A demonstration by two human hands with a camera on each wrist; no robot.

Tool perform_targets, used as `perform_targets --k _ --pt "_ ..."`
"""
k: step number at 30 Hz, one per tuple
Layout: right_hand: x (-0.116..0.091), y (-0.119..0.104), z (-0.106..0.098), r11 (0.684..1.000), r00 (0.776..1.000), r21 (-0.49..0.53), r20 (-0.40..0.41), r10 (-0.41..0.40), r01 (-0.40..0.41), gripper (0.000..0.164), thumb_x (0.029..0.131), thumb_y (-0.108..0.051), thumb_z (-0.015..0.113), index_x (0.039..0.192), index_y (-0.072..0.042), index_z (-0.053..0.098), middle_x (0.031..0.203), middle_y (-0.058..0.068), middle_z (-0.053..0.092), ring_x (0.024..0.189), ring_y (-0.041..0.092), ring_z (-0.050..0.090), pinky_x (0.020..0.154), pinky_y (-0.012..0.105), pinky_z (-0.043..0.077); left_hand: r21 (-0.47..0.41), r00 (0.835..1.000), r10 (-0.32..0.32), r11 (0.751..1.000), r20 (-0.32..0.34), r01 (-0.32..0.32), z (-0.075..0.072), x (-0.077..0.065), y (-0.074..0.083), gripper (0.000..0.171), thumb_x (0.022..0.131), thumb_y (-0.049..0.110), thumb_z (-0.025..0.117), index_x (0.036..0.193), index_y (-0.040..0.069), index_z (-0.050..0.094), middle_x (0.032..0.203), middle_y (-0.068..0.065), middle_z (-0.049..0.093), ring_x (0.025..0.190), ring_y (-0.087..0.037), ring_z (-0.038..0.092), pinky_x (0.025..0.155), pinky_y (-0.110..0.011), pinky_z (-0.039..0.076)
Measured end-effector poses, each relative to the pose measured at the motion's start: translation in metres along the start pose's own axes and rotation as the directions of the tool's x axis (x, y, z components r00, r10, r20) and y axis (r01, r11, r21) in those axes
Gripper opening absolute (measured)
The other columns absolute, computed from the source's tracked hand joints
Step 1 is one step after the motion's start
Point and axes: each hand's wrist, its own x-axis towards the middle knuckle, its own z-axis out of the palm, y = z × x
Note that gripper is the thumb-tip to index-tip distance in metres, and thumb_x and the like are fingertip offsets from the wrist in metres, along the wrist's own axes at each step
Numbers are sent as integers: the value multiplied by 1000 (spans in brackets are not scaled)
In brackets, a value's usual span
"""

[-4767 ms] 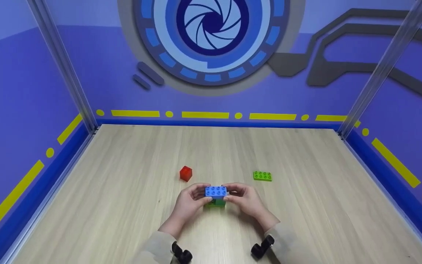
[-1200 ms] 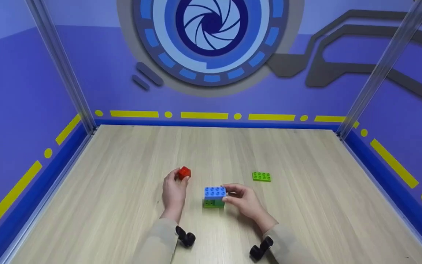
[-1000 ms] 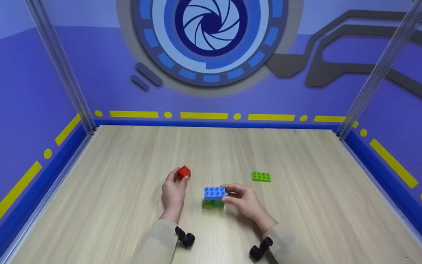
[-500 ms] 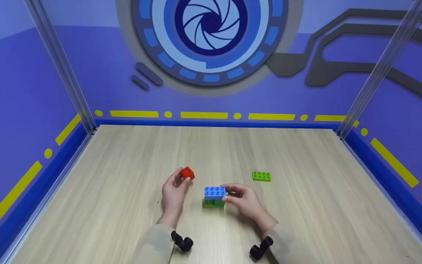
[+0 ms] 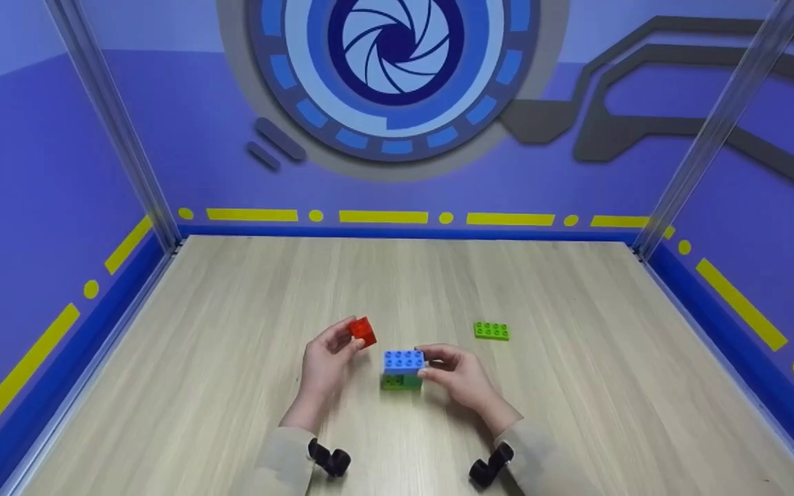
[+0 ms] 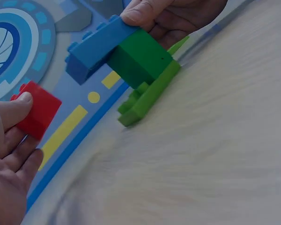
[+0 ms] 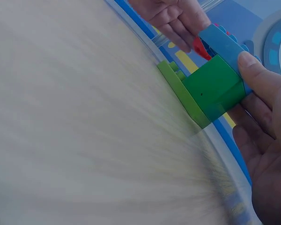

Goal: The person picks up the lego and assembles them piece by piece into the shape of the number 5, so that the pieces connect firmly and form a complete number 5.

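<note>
Between the thumb and fingers of my left hand (image 5: 321,368) is a red brick (image 5: 363,332), tilted and held to the left of a small stack. The stack has a blue eight-stud brick (image 5: 404,362) on top, a dark green brick (image 6: 141,58) in the middle and a light green flat brick (image 6: 150,96) at the bottom. Its blue layer overhangs the dark green one on the left. My right hand (image 5: 464,379) pinches the blue brick's right end by thumb and fingers. In the right wrist view, the blue brick hides most of the red brick (image 7: 201,48).
Beyond the right hand, a separate light green eight-stud flat brick (image 5: 491,331) lies on the wooden table (image 5: 231,296). Purple-blue panels (image 5: 397,196) wall in the back and both sides. A black wrist camera (image 5: 329,458) sits at each sleeve.
My left hand has left the blue brick and taken the red brick from the table. It has since brought it right, towards the stack, turning it. The right hand stays at the stack.
</note>
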Motion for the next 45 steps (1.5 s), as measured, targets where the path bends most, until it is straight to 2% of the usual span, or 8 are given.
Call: perform_targets --k 4,9,14,20,26,31,38,45 --pt "-1 0 0 1000 1000 -6 0 0 0 40 89 -10 79 126 4 69 123 24 72 107 17 70 94 18 55 11 995 28 1000 96 -29 -4 -2 8 47 92 12 77 138 11 66 136 -14 69 127 -30 64 106 -34 55" --pt "-1 -1 -1 1000 1000 -18 -6 -7 7 40 90 -10 78 126 4 69 124 24 71 106 14 70 94 18 54 3 976 71 997 208 -73 -4 -4 16 48 93 17 77 139 11 64 135 -13 69 126 -28 65 104 -28 56" --pt "-2 -1 -2 1000 1000 -5 0 -21 21 40 90 -9 78 127 4 69 124 24 71 104 8 69 94 18 55 -8 957 102 995 272 -104 -1 -7 21 47 93 18 77 138 9 65 131 -15 70 122 -28 67 102 -26 56" --pt "-1 1 -2 999 999 -3 15 -51 51 39 90 -10 79 126 5 69 123 25 72 105 5 68 97 25 57 0 936 124 991 329 -132 2 -10 24 47 93 19 77 137 7 65 130 -16 71 120 -28 68 101 -23 56" --pt "0 3 -2 998 998 -6 13 -63 63 39 90 -10 78 125 5 70 122 24 72 103 3 68 95 21 57 12 923 139 988 358 -153 4 -11 23 46 93 19 76 136 5 66 128 -17 71 118 -28 68 100 -22 56" --pt "-1 2 -2 999 999 -5 9 -45 45 39 90 -10 79 125 4 70 122 24 72 102 2 68 93 17 55 37 922 130 987 365 -154 3 -11 23 46 94 20 76 136 6 66 128 -15 72 119 -28 68 102 -25 56" --pt "-1 0 -1 999 999 7 6 -44 44 40 89 -8 78 125 6 69 122 26 71 102 6 69 93 18 55 70 922 123 985 368 -159 4 -13 24 46 94 22 76 136 8 66 128 -13 72 119 -27 68 105 -32 55" --pt "0 0 -1 998 999 -32 6 -51 51 40 90 -11 79 125 4 70 122 24 73 103 6 69 93 18 56 71 921 123 985 369 -159 7 -14 26 45 94 19 76 137 8 66 129 -13 72 120 -28 67 107 -36 55"
